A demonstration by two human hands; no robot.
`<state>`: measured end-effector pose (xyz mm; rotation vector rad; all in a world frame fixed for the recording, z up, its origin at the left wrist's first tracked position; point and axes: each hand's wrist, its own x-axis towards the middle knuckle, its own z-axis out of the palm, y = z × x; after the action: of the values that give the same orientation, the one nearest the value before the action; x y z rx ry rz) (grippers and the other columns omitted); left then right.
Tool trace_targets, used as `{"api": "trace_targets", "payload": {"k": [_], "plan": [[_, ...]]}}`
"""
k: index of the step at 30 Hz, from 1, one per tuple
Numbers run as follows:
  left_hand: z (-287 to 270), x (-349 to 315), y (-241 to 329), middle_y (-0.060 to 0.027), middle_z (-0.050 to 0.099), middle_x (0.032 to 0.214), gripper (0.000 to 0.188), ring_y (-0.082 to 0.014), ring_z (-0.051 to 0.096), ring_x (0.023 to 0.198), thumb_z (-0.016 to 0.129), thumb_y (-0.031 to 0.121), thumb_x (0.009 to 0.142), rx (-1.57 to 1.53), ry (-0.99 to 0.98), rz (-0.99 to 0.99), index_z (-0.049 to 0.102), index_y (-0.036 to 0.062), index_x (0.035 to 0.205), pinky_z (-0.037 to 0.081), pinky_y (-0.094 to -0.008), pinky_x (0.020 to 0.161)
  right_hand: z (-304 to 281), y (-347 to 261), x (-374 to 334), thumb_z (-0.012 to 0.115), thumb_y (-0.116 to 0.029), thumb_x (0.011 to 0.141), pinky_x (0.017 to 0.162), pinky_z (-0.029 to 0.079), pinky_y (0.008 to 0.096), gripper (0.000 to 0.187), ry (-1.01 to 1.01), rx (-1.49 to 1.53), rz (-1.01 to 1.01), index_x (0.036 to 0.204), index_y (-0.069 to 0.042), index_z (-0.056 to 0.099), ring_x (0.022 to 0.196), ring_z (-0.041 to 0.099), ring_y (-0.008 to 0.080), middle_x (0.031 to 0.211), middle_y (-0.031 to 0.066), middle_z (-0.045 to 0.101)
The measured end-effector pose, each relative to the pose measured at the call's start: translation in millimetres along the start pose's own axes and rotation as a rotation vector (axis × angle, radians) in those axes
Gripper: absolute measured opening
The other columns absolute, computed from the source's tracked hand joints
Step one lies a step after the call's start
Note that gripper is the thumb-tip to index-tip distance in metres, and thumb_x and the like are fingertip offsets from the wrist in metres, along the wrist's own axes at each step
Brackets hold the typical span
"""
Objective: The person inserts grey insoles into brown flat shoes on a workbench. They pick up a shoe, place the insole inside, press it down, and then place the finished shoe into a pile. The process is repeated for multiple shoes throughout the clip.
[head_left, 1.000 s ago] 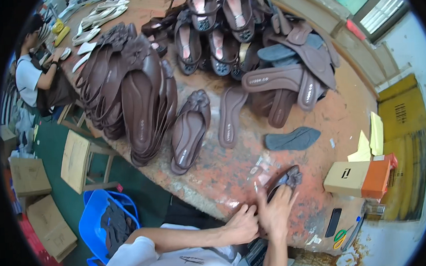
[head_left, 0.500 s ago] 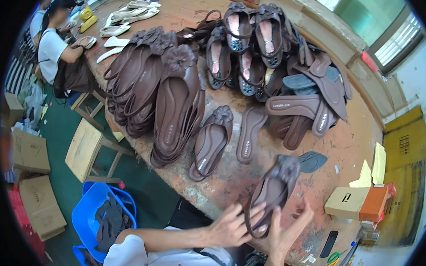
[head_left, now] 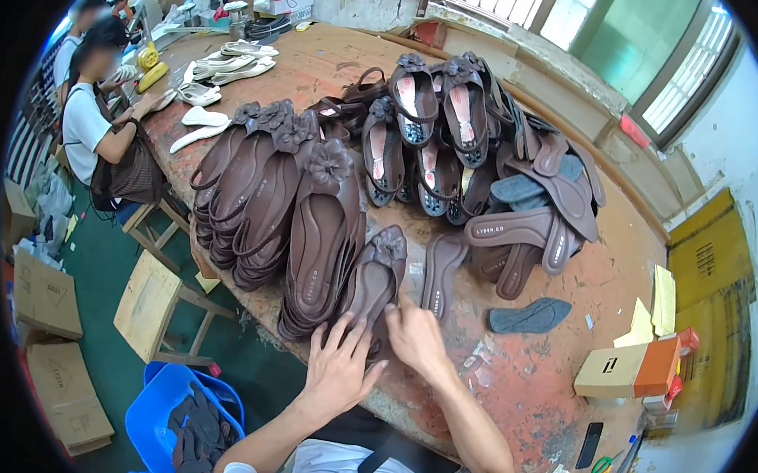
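A brown flat shoe with a fabric flower on its toe [head_left: 379,274] lies on the worn wooden table [head_left: 538,399], leaning against the right end of a long row of similar brown flats [head_left: 263,199]. My left hand [head_left: 338,369] rests with spread fingers on the shoe's heel end. My right hand [head_left: 413,336] pinches the heel edge from the right. A loose brown insole [head_left: 442,272] lies just right of the shoe.
Behind are a heap of dark sandals with pink linings [head_left: 429,124] and stacked brown soles [head_left: 535,230]. A grey-blue insole [head_left: 530,316] and a tan-and-orange box [head_left: 626,369] lie to the right. Another person [head_left: 95,130] sits far left; stools [head_left: 149,301], a blue basket [head_left: 180,418], cartons [head_left: 47,293] below.
The shoe, held up in both hands near the table's front edge before, now lies against the row of brown flats. My hands and view have shifted left toward that row.
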<state>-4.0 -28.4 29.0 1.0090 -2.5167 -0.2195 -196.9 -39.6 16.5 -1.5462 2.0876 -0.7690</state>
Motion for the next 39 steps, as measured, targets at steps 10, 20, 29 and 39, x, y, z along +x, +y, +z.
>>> {"api": "trace_targets", "payload": {"k": [10,20,29,39], "plan": [[-51.9,209.5,24.1,-0.0284,0.066,0.134,0.069,-0.0457,0.066,0.114,0.073,0.026,0.098,-0.222,0.329,0.087,0.048,-0.0065,0.153,0.053,-0.0513,0.101,-9.8,98.5,5.1,0.079,-0.022,0.093,0.088,0.058,0.0527,0.082,0.409,-0.313,-0.010,0.159,0.003,0.037,0.101,0.069,0.0480,0.113,0.0313,0.069],[-18.8,359.0,-24.6,-0.0348,0.065,0.133,0.083,-0.0477,0.072,0.117,0.087,0.041,0.088,-0.158,0.184,-0.426,0.048,-0.0044,0.146,0.062,-0.0536,0.095,-62.7,98.4,-160.7,0.088,-0.005,0.085,0.074,0.057,0.0358,0.029,0.495,0.406,0.182,0.106,0.001,0.069,0.080,0.071,0.0201,0.086,0.0071,0.072],[-57.2,106.6,58.9,-0.0279,0.057,0.124,0.054,-0.0488,0.066,0.102,0.089,0.006,0.073,-0.391,0.465,0.099,0.052,0.0013,0.111,0.058,-0.0489,0.082,-150.8,124.0,-282.0,0.092,-0.011,0.083,0.099,0.052,0.0432,0.030,0.604,1.200,0.018,0.104,-0.010,0.070,0.105,0.065,0.0226,0.106,0.0038,0.066],[41.9,0.5,64.9,-0.0238,0.054,0.139,0.042,-0.0455,0.065,0.114,0.079,0.003,0.074,-0.637,-0.470,0.511,0.059,0.0008,0.111,0.058,-0.0526,0.093,-168.8,81.3,-282.8,0.091,-0.017,0.086,0.054,0.042,0.0268,0.059,0.627,1.035,0.317,0.122,-0.011,0.045,0.068,0.049,0.0089,0.083,-0.0030,0.046]]}}
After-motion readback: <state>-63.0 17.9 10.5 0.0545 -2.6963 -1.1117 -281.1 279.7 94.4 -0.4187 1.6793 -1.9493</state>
